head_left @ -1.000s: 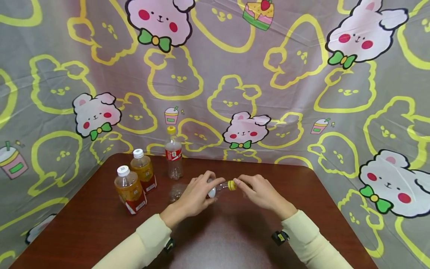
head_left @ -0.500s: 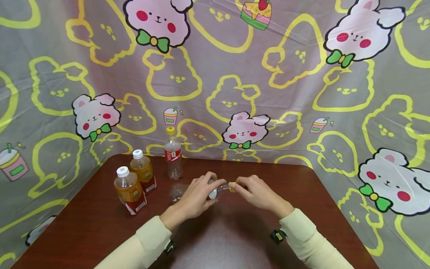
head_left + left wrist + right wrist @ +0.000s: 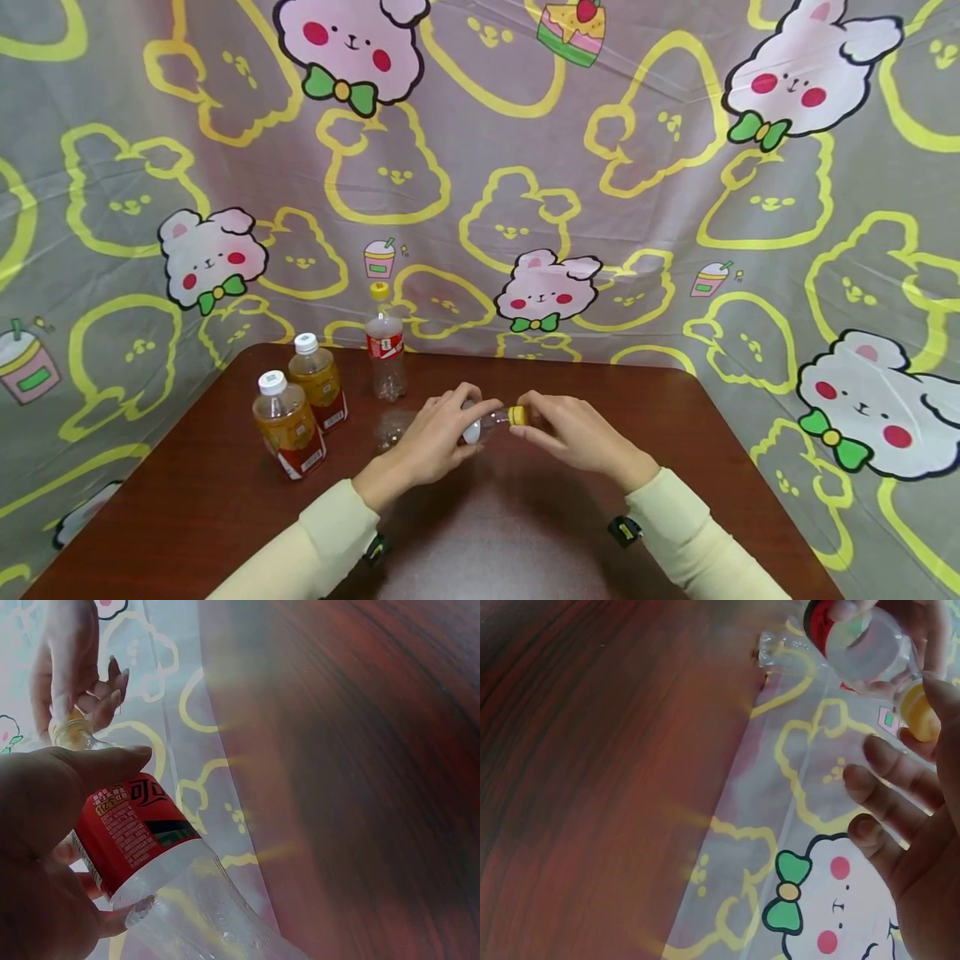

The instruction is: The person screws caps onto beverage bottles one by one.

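Observation:
A clear plastic bottle (image 3: 206, 889) with a red label (image 3: 131, 832) lies sideways in the air, its base to the left and its neck to the right. My left hand (image 3: 442, 429) grips it round the label, thumb on top and fingers beneath. At the neck end sits a yellow cap (image 3: 517, 415). My right hand (image 3: 577, 433) has the cap between thumb and index finger, while its other fingers (image 3: 885, 799) stand loosely away from the bottle. Much of the label is hidden by the left hand in the head view.
Two bottles with white caps and orange-red labels, a nearer one (image 3: 291, 429) and a farther one (image 3: 320, 383), stand on the left of the brown table (image 3: 615, 517). Behind them stands another clear yellow-capped bottle (image 3: 387, 350). A patterned cloth (image 3: 637, 225) surrounds the table's back and sides.
My right hand's fingers have shifted round the yellow cap: the thumb lay across it half a second ago and is now below it. The left hand keeps its grip on the bottle.

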The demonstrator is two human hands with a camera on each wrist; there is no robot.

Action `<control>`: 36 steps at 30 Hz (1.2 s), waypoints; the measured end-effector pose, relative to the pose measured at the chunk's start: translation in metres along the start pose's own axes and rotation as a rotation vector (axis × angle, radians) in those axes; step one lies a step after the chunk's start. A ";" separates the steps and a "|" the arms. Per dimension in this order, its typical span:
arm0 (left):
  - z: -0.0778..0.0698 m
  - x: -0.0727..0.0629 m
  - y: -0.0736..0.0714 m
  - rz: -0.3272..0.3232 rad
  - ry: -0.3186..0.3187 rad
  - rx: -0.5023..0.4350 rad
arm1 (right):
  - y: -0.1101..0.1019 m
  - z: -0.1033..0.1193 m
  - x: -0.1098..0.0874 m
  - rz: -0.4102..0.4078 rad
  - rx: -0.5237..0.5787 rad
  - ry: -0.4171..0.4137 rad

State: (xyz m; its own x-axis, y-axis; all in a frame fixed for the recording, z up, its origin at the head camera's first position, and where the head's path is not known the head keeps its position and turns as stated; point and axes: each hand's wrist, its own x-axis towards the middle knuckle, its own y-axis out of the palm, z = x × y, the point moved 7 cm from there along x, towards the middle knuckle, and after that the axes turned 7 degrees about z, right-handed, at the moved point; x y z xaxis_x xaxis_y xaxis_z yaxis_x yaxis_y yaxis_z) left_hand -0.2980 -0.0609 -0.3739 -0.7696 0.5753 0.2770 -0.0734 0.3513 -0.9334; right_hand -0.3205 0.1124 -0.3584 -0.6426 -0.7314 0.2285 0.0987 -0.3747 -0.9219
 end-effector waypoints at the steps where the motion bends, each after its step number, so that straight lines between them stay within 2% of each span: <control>1: -0.001 0.000 0.000 0.004 0.001 -0.004 | 0.001 0.001 0.000 -0.003 -0.013 -0.008; 5: -0.005 -0.002 -0.001 -0.001 0.012 -0.018 | 0.003 0.001 -0.001 -0.016 -0.009 0.005; 8: -0.007 -0.004 0.000 -0.021 0.018 -0.015 | 0.005 0.001 -0.001 -0.028 0.035 0.032; 11: -0.010 -0.006 0.000 -0.055 0.022 -0.012 | 0.006 0.001 -0.002 -0.050 0.114 0.092; 15: -0.013 -0.007 -0.004 -0.127 0.035 -0.001 | 0.005 0.002 -0.001 -0.126 0.234 0.182; 19: -0.011 -0.005 -0.013 -0.191 0.035 -0.041 | -0.004 0.005 0.001 -0.189 0.245 0.180; 22: 0.000 -0.007 -0.025 -0.249 -0.015 -0.153 | -0.013 0.006 0.000 -0.208 0.201 0.167; 26: 0.025 -0.015 -0.045 -0.359 -0.138 -0.290 | -0.022 0.000 -0.007 -0.228 0.163 0.184; 31: 0.058 -0.033 -0.066 -0.495 -0.279 -0.374 | -0.023 -0.011 -0.017 -0.195 0.167 0.199; 36: 0.085 -0.049 -0.072 -0.566 -0.407 -0.409 | -0.019 -0.018 -0.024 -0.144 0.165 0.212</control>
State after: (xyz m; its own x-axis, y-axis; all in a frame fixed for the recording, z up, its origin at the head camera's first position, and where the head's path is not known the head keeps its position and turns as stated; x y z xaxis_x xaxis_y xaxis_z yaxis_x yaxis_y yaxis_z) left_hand -0.3089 -0.1777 -0.3396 -0.8617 -0.0574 0.5042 -0.3440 0.7964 -0.4974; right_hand -0.3206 0.1478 -0.3524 -0.8012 -0.5356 0.2668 0.1063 -0.5662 -0.8174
